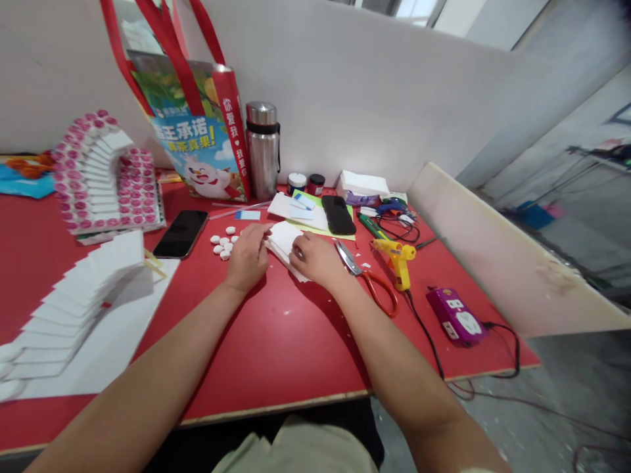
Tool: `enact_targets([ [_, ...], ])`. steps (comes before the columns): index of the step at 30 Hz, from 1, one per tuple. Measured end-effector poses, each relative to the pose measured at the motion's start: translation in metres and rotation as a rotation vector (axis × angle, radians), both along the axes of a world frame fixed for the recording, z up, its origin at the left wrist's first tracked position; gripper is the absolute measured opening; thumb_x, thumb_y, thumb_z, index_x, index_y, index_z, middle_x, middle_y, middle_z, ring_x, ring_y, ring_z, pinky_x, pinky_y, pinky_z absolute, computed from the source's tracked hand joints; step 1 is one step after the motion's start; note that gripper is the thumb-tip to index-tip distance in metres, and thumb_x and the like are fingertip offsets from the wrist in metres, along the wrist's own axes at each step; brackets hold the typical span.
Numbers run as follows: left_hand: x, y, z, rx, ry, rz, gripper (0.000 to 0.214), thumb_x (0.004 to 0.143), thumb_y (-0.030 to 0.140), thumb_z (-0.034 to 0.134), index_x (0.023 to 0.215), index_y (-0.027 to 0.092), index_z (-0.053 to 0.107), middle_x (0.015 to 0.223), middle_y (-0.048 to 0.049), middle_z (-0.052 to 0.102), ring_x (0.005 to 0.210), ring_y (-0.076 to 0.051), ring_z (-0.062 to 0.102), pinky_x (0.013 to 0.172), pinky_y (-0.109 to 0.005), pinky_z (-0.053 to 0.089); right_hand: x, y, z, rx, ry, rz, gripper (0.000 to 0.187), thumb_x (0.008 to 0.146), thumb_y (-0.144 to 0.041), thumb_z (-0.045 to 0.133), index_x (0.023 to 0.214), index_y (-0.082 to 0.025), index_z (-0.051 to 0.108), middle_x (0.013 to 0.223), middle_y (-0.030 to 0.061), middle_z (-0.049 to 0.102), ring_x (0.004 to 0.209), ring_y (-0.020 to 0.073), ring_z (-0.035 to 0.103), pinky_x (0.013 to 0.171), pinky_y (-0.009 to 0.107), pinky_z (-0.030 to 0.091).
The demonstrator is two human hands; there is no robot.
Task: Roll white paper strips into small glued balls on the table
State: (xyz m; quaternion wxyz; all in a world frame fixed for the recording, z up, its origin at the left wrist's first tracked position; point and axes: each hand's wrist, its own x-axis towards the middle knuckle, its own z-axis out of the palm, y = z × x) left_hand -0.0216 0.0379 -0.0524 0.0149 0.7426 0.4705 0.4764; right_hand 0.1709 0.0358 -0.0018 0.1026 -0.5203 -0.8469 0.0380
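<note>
A small stack of white paper pieces point(284, 238) lies on the red table between my hands, its layers slightly uneven. My left hand point(248, 259) is closed, with its fingertips against the left edge of the stack. From the other side, my right hand point(317, 259) curls its fingers over the right edge of the same stack. Several small white round pieces point(225, 242) sit just left of my left hand. To the right of my right hand, scissors point(367, 276) with orange handles lie with small paper scraps around them.
A yellow glue gun point(397, 259) and a purple power socket point(456, 315) with cords are on the right. Phones point(181, 234), a steel flask point(263, 151) and a printed bag point(197, 131) stand or lie farther back. White folded card fans point(83, 295) occupy the left.
</note>
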Motion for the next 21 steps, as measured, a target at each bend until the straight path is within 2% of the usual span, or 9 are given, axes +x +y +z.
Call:
enact_targets([
  [7,0.0034,-0.0040,0.0010,-0.027,-0.029,-0.013,0.040,0.091,0.007,0.041,0.125,0.015,0.061,0.108,-0.0129,0.069,0.104,-0.025,0.064,0.094,-0.043,0.053,0.0079,-0.0033,-0.0078,0.015,0.062,0.071,0.023,0.101,-0.030,0.052,0.104,-0.015,0.070,0.107,0.0114,0.065,0.095,0.0218,0.062,0.080,0.031,0.044],
  [12,0.0060,-0.0072,0.0022,-0.041,-0.034,-0.036,0.039,0.094,0.008,0.041,0.126,0.016,0.061,0.109,-0.0128,0.069,0.105,-0.025,0.064,0.095,-0.044,0.053,0.0078,-0.0064,-0.0058,-0.003,0.057,0.081,0.024,0.101,-0.027,0.051,0.105,-0.014,0.070,0.108,0.0130,0.065,0.096,0.0224,0.060,0.085,0.032,0.045],
  [16,0.0065,-0.0068,0.0020,-0.047,-0.035,-0.052,0.038,0.094,0.009,0.042,0.126,0.018,0.061,0.109,-0.0124,0.069,0.105,-0.025,0.065,0.095,-0.044,0.053,0.0065,-0.0066,-0.0046,-0.013,0.054,0.070,0.023,0.101,-0.026,0.052,0.107,-0.014,0.071,0.109,0.0129,0.065,0.098,0.0223,0.061,0.085,0.031,0.045],
  [21,0.0048,-0.0031,0.0007,-0.038,-0.023,-0.055,0.039,0.092,0.007,0.041,0.124,0.016,0.061,0.106,-0.0117,0.069,0.101,-0.024,0.065,0.093,-0.042,0.053,0.0050,-0.0013,-0.0088,-0.008,0.037,0.047,0.026,0.102,-0.025,0.049,0.105,-0.015,0.073,0.109,0.0128,0.067,0.095,0.0225,0.062,0.078,0.031,0.044],
])
